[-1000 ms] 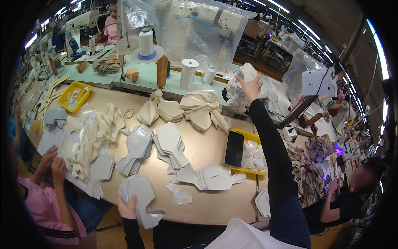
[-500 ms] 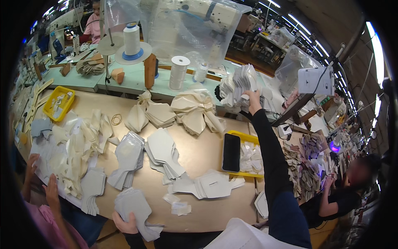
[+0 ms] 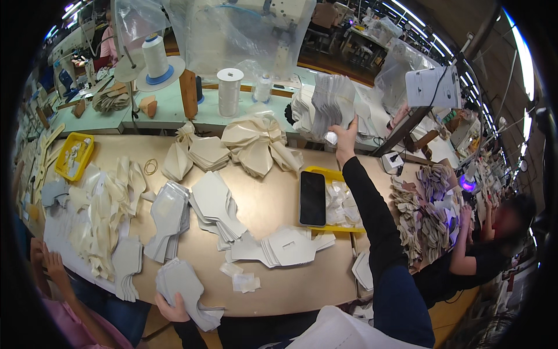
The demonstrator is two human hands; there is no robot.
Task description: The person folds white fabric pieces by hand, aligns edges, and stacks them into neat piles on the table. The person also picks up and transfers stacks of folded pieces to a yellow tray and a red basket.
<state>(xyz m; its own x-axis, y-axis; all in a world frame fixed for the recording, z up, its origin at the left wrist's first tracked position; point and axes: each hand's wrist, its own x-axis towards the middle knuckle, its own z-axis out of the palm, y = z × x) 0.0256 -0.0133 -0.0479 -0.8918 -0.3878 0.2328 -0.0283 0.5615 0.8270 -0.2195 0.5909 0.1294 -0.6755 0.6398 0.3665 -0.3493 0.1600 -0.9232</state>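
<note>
A bundle of grey cut pieces point(image 3: 331, 102) is gripped, raised beyond the table's far edge, by the right hand point(image 3: 344, 135); another stack point(image 3: 185, 289) is clasped at the near edge by the left hand point(image 3: 168, 307) (bundles are best gripped squarely so that layers stay aligned).

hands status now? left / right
Left hand: closed on grey cut-piece stack at table edge.
Right hand: raised, gripping grey piece bundle.

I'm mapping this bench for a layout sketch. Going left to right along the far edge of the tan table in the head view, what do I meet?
Yellow tray → rubber band → cream fabric pile → right hand holding a grey stack.
</note>
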